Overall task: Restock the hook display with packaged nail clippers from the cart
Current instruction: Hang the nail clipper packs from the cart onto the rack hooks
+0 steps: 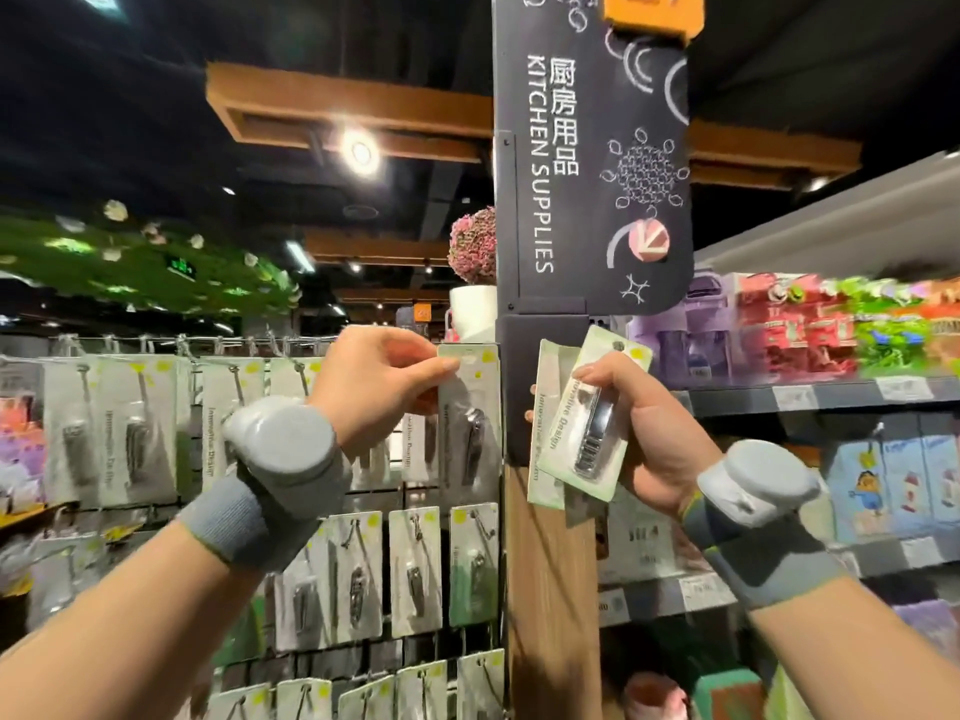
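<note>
Left hand (379, 381) raised at top row of hook display (291, 350), fingers pinching upper edge of a nail clipper pack (470, 423) by its hang hole. Right hand (639, 439), fingers curled round two more packs (582, 428) beside the wooden post (550, 589).

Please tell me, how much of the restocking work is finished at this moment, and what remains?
Done: the hook display already carries many rows of hung clipper packs. In hand: the left hand pinches the top of one pack at the top row's right end; whether it is on its hook yet is unclear. Left: the right hand holds at least two spare packs waiting to be hung. The cart is out of view.
</note>
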`<state>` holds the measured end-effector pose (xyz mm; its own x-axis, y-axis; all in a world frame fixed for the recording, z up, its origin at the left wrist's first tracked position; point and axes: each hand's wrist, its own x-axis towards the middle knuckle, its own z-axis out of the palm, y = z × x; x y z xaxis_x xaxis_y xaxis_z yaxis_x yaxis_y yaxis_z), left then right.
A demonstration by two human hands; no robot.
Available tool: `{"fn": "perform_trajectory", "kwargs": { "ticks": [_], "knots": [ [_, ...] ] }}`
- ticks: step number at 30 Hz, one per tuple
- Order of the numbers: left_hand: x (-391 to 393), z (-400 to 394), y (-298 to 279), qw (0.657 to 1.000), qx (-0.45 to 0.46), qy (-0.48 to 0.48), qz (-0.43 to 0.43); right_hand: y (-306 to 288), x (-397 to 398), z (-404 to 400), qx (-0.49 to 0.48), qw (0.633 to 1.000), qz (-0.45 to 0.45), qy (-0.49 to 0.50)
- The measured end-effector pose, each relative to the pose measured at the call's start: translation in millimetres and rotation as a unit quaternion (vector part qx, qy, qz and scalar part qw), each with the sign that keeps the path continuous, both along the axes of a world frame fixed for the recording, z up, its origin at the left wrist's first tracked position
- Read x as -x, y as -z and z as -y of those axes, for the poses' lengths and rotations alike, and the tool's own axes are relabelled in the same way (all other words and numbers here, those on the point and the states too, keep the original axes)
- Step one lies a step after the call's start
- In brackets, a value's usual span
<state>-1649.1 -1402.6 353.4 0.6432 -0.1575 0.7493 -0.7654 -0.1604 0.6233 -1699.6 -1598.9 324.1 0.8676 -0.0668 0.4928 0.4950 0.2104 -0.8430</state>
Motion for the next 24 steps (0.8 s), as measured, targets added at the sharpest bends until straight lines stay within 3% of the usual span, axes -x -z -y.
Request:
{"fn": "perform_trajectory", "kwargs": {
  "ticks": [13,19,24],
  "knots": [
    [2.5,-48.6,-15.1,0.995,0.006,-0.070,0.071,-3.7,-26.0,-2.1,-0.009,1.000,0.005,-0.021],
    [1.7,-41.7,-9.3,0.976,-0.084,-0.151,0.132,-5.7,-35.7,-15.3,0.002,1.000,0.006,-0.001],
    [-1.4,-26.3,-3.8,0.983,-0.049,-0.127,0.126,-6.3,-39.5,-23.9,-0.021,1.000,-0.004,-0.008]
  ]
}}
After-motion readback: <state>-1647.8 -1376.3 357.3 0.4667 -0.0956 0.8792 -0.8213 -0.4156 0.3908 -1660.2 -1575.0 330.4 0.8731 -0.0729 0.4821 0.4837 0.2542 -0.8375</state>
